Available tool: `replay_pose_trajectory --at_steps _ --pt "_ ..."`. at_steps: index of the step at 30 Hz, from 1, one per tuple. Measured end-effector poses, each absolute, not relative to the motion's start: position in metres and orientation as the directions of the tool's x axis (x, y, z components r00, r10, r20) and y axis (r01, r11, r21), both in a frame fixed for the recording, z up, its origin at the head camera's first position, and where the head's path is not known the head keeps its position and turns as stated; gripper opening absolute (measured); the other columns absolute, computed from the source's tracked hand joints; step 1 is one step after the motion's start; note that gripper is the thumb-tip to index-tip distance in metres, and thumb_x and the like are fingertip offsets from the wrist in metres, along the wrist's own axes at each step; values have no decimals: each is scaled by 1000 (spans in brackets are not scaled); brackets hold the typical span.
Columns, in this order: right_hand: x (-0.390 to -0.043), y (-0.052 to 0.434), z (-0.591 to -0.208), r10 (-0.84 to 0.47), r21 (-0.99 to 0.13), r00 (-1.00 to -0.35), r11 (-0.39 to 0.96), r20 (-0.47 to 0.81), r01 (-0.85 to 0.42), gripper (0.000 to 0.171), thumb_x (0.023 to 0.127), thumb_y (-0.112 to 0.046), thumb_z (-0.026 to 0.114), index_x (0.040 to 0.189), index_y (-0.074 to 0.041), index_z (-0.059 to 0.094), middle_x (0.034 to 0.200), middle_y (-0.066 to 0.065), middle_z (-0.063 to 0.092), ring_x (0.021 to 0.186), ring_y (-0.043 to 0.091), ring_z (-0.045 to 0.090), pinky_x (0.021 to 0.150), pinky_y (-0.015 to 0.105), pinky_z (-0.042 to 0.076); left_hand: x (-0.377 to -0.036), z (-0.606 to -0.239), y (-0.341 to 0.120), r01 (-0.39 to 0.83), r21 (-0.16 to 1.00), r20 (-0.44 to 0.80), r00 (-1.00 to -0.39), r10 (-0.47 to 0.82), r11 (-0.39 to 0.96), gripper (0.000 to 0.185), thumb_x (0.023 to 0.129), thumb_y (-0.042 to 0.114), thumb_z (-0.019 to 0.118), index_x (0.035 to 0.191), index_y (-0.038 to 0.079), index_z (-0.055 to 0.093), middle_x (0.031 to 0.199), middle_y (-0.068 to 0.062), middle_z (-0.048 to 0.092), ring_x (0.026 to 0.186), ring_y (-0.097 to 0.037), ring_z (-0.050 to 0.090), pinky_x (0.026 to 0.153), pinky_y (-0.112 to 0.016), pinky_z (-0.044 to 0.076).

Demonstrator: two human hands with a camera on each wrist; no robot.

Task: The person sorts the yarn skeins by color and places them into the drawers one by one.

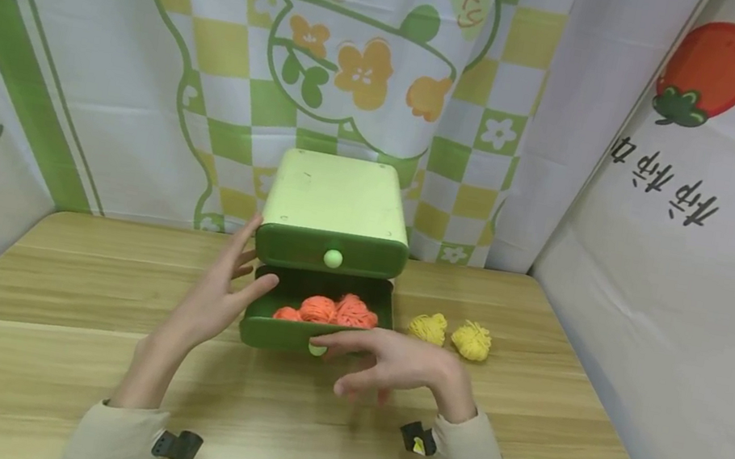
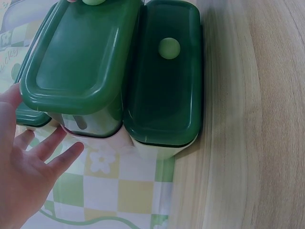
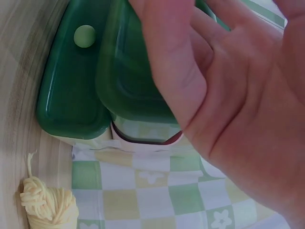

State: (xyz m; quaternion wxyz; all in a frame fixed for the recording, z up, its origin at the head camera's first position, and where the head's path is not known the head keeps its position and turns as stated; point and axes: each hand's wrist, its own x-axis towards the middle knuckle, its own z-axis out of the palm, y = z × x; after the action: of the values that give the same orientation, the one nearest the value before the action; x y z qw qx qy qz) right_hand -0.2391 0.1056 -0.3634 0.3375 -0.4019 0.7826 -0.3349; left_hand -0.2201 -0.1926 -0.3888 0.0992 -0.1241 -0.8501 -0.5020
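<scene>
backdrop [image 1: 368, 57] reads "ucky"; right hand [image 1: 398, 366] touches drawer [image 1: 290, 335].

**The count on the table**

One green two-drawer box [image 1: 338, 208] stood at the back, so two drawers: the upper drawer [image 1: 331, 251] closed, the lower drawer [image 1: 315, 317] pulled out. Each carried one pale knob, two in all. Three orange yarn balls [image 1: 331, 310] lay in the lower drawer. Two yellow yarn balls [image 1: 451, 334] sat on the wooden table [image 1: 60, 339]. Two hands were in view.
</scene>
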Motion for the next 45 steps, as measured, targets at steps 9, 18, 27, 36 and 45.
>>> replay_pose_trajectory --at_steps 9,18,27,36,45 --pt "-242 105 -366 -853 -793 -490 421 -181 -439 53 96 -23 67 145 -32 51 137 -1 61 72 13 68 53 50 59 -220 -390 -193 321 823 306 -946 108 468 82 99 39 60 155 52 1 168 4 3 144 -45 34 104 -66 44" --pt "-247 105 -369 -837 -787 -533 411 -126 -460 45 98 -25 64 142 -31 55 119 -5 69 77 21 68 46 38 57 -221 -390 -193 320 820 303 -946 114 474 83 99 40 61 155 52 1 168 5 3 143 -45 35 103 -67 45" --pt "-253 102 -377 -830 -753 -555 396 -50 -525 43 100 -27 62 142 -30 56 116 0 70 76 11 66 49 39 58 -220 -390 -194 309 822 297 -949 103 479 81 98 46 59 154 52 1 168 5 3 142 -45 36 104 -66 44" --pt "-257 100 -382 -812 -749 -583 385 2 -540 42 101 -27 59 142 -29 55 129 -3 66 65 31 62 48 33 57 -221 -390 -194 304 825 287 -952 111 477 82 99 42 59 154 54 -1 167 6 1 143 -45 35 105 -67 43" --pt "-259 96 -388 -787 -757 -616 389 23 -525 46 101 -27 60 145 -27 52 133 8 62 67 24 63 49 42 58 -219 -388 -193 309 828 286 -950 123 468 83 99 40 59 155 50 -1 168 2 1 143 -46 34 105 -67 43"
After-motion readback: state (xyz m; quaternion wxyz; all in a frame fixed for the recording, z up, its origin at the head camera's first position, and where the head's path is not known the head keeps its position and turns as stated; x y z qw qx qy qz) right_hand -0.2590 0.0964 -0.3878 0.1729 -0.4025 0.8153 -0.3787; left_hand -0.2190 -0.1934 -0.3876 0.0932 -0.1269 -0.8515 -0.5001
